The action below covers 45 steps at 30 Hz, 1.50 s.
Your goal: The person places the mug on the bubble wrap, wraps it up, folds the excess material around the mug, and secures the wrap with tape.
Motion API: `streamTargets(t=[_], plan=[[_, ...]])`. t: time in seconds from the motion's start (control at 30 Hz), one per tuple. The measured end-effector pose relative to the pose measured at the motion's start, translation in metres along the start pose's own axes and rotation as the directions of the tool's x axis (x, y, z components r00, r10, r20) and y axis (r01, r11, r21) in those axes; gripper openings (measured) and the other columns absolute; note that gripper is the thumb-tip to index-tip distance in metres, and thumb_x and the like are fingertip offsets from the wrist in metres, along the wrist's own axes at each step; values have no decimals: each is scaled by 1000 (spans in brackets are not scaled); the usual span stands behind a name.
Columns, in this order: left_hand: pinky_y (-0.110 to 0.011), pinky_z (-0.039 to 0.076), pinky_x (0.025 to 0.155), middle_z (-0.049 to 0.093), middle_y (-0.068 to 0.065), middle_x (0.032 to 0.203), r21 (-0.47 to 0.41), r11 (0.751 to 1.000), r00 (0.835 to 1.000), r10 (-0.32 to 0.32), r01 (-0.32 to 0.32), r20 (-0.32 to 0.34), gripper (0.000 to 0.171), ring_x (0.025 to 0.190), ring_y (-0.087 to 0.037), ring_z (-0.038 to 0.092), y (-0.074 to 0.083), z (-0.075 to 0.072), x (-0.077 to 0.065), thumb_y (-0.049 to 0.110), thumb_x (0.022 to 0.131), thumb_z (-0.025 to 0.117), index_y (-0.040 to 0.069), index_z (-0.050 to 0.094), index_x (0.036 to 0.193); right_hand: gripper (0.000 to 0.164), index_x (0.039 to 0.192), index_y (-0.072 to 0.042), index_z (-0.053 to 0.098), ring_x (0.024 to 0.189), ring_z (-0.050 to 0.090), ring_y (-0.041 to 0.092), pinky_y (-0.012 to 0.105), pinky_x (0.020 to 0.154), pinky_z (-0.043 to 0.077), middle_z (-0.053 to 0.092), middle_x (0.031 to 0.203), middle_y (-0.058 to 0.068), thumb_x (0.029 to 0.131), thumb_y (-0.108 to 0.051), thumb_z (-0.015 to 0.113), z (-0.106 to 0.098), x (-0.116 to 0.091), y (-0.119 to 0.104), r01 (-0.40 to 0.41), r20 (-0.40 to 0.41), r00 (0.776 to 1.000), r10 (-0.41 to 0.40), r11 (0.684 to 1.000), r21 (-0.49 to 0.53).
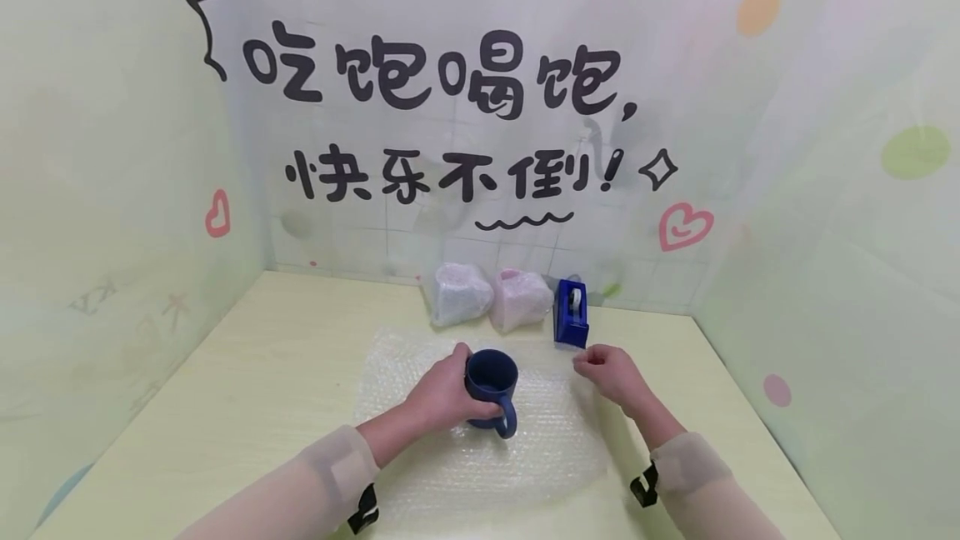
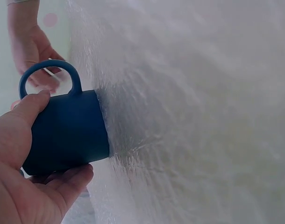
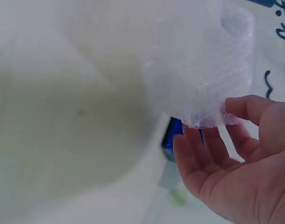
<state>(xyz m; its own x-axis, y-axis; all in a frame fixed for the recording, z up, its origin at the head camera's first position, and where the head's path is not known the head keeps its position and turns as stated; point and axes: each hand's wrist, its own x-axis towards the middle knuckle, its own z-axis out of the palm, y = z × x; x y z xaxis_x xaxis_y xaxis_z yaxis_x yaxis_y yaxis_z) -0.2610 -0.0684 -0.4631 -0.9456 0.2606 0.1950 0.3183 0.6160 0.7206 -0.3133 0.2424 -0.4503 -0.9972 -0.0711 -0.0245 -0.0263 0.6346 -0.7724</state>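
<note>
My left hand (image 1: 446, 394) grips a dark blue mug (image 2: 70, 133), its thumb near the handle and its fingers round the other side. The mug stands upright on a sheet of bubble wrap (image 1: 540, 461), its handle facing toward me and slightly right in the head view. At the sheet's far right corner, my right hand (image 1: 617, 373) pinches the edge of the bubble wrap (image 3: 203, 70) between thumb and fingers. That corner is lifted off the table in the right wrist view.
Two wrapped bundles, one whitish (image 1: 461, 297) and one pinkish (image 1: 522, 300), sit at the back by the wall. Beside them stands a blue tape dispenser (image 1: 572, 315), just beyond my right hand. Printed walls enclose the pale table (image 1: 277, 357) at the back and both sides.
</note>
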Motion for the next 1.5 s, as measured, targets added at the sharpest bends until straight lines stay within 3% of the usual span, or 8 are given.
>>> streamTargets(t=[0.2, 0.37, 0.53, 0.73, 0.97, 1.1, 1.33, 1.5], plan=[[-43, 61, 80, 71, -13, 101, 30, 1000, 1000, 9, -9, -3, 75, 89, -25, 69, -4, 1, 3, 41, 73, 102, 2, 52, 114, 15, 108, -1, 70, 88, 81, 24, 35, 74, 66, 81, 110, 22, 108, -16, 64, -3, -13, -39, 93, 30, 995, -94, 995, 18], [-42, 60, 80, 70, -12, 100, 43, 999, 1000, 3, -3, 0, 75, 88, -23, 68, -1, 0, 3, 40, 74, 102, 2, 52, 114, 15, 110, -2, 73, 83, 78, 18, 32, 72, 65, 81, 99, 13, 107, -16, 68, 6, -23, -72, 201, 38, 979, -200, 979, -16], [-40, 59, 78, 70, -10, 98, 46, 999, 1000, -5, 5, 3, 74, 85, -21, 67, 2, 0, 2, 40, 74, 102, 2, 52, 114, 12, 108, -7, 79, 79, 71, 11, 25, 71, 60, 79, 89, 0, 105, -17, 73, 22, -31, -92, 396, 124, 915, -384, 914, -86], [-39, 60, 80, 70, -8, 100, 60, 997, 998, -56, 54, 20, 76, 87, -20, 67, 7, -1, 3, 39, 72, 103, 4, 53, 116, 20, 105, -14, 84, 88, 61, 4, 23, 76, 53, 75, 97, -3, 107, -30, 72, 31, -32, -92, 552, 303, 815, -493, 820, -151], [-38, 58, 79, 68, -6, 98, 64, 996, 997, -66, 64, 31, 76, 86, -19, 65, 9, 0, 3, 41, 73, 102, 4, 52, 116, 25, 117, -19, 81, 87, 56, 9, 29, 76, 51, 64, 100, -3, 113, -35, 62, 35, -25, -74, 567, 387, 806, -449, 772, -286], [-39, 59, 84, 70, -8, 102, 33, 999, 998, -31, 29, 46, 73, 91, -21, 67, 6, -2, 3, 35, 73, 102, 3, 53, 116, 21, 105, -21, 74, 84, 60, 8, 30, 77, 53, 68, 90, -9, 114, -34, 59, 44, -18, -68, 604, 397, 784, -478, 736, -306], [-58, 54, 114, 69, -24, 138, 8, 999, 978, -32, 31, 204, 76, 130, -42, 66, 0, -48, 4, 32, 81, 97, -3, 61, 138, 20, 95, -21, 70, 83, 62, 8, 32, 78, 55, 70, 88, -10, 112, -27, 60, 56, -16, -64, 641, 349, 765, -541, 692, -333], [-65, 50, 117, 65, -29, 146, 87, 996, 988, -28, 15, 153, 61, 137, -50, 61, -20, -97, 12, 33, 100, 78, -6, 61, 144, 23, 92, -20, 68, 81, 61, 9, 30, 76, 53, 68, 86, -8, 112, -26, 59, 57, -16, -61, 647, 330, 761, -558, 686, -332]])
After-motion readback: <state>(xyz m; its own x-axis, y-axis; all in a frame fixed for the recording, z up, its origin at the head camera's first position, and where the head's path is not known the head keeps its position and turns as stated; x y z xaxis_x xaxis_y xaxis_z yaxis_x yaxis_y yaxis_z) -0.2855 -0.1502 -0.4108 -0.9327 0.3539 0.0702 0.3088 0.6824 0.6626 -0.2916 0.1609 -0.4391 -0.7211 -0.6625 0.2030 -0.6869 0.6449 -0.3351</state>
